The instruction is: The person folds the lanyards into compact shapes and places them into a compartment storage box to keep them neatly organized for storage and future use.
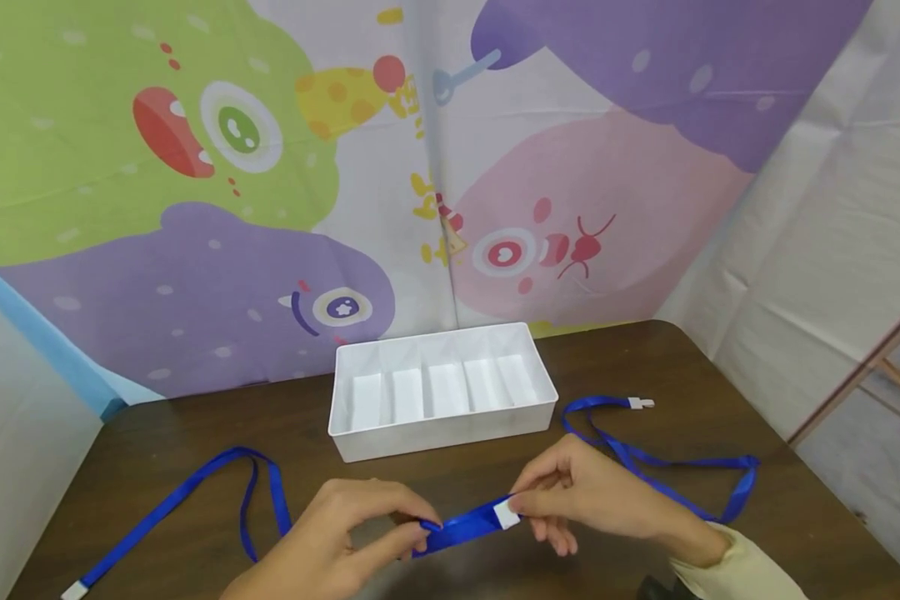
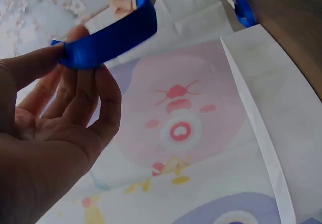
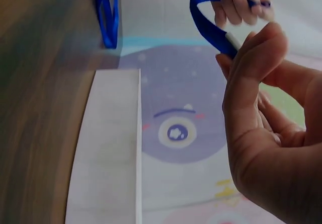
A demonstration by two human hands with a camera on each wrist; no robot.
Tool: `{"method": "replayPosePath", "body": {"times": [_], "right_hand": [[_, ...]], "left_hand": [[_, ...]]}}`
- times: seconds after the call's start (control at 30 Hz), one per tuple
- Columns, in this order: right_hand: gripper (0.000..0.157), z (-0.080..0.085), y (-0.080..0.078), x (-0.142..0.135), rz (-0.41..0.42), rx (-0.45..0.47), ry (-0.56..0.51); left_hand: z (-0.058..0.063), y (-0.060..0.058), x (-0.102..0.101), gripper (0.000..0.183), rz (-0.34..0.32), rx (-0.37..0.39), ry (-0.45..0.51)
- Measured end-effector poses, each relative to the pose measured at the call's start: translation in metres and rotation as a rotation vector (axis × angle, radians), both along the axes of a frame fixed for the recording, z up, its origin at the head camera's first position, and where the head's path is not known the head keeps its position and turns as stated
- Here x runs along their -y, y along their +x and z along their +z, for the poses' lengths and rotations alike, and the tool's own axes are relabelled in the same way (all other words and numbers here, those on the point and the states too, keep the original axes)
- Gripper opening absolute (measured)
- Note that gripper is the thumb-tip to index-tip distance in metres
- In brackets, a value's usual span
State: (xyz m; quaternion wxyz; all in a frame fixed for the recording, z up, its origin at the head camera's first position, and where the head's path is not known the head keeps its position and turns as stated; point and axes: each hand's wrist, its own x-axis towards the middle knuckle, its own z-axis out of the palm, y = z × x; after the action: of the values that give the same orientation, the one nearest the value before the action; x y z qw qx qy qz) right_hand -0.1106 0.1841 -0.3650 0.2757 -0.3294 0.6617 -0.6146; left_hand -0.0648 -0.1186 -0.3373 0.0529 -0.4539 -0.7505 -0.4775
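A blue lanyard point(image 1: 465, 527) is stretched between both hands in front of a white box, its ribbon folded into a short length. My left hand point(image 1: 345, 529) pinches one end of the fold between thumb and fingertips. At the other end, my right hand point(image 1: 581, 492) pinches the ribbon beside its white clip point(image 1: 506, 514). The left wrist view has the ribbon point(image 2: 113, 40) bowing from the left thumb towards the right hand. In the right wrist view the ribbon point(image 3: 204, 22) curves between the hands, and the clip is partly hidden by right fingers.
The white box point(image 1: 450, 435), split into several compartments, stands at the back of the dark wooden table point(image 1: 195, 429). One blue lanyard point(image 1: 168, 500) lies on the left, another point(image 1: 675, 462) on the right, partly behind the right hand. A cartoon-print cloth point(image 1: 390, 208) hangs behind the table.
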Motion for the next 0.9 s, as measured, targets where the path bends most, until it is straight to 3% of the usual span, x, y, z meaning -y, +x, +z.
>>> {"method": "replayPosePath", "body": {"times": [0.13,0.3,0.47,0.6,0.9], "right_hand": [[0.014,0.002,0.006,0.010,-0.034,-0.022,0.000],[0.015,0.003,0.015,0.023,-0.067,-0.054,-0.038],[0.018,0.000,0.019,0.034,-0.067,-0.081,-0.093],[0.019,-0.004,0.019,0.036,-0.056,-0.088,-0.124],[0.012,-0.008,0.027,0.042,-0.114,-0.162,-0.152]], "left_hand": [[-0.003,0.001,-0.011,0.022,0.043,0.024,-0.025],[-0.004,0.001,-0.023,0.025,0.019,0.085,-0.033],[-0.001,0.001,-0.031,0.028,0.046,0.146,-0.129],[-0.001,0.000,-0.034,0.031,0.068,0.133,-0.167],[-0.001,0.000,-0.041,0.032,0.145,0.079,-0.228]]}}
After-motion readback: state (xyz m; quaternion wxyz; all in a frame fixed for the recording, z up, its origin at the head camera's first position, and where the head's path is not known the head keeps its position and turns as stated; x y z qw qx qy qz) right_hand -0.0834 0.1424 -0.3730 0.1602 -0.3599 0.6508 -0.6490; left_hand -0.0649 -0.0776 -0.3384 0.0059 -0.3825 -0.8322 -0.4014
